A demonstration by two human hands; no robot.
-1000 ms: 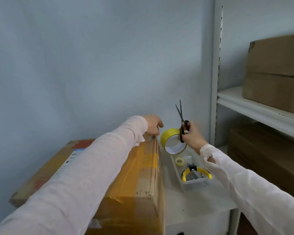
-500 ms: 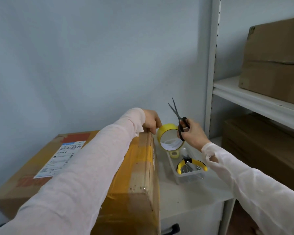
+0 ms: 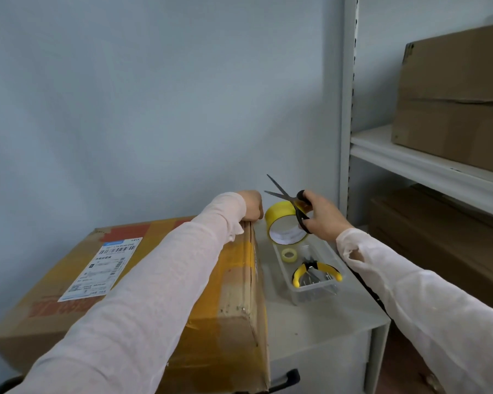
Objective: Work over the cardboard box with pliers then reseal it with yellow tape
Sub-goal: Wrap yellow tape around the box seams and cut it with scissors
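Left hand (image 3: 252, 205), fingers curled, is gripping the cardboard box (image 3: 234, 280) corner. Right hand (image 3: 325, 220) is gripping open scissors (image 3: 287, 195). It should be cutting the yellow tape (image 3: 279, 213) taut, just beside those fingers.

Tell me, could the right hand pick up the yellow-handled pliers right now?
Probably not yet: the right hand grips the scissors. The pliers lie uncovered in the clear tray just below it.

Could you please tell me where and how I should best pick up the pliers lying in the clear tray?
Grip both yellow handles of the pliers, coming from above: they lie flat in the tray, whose walls likely block a sideways approach.
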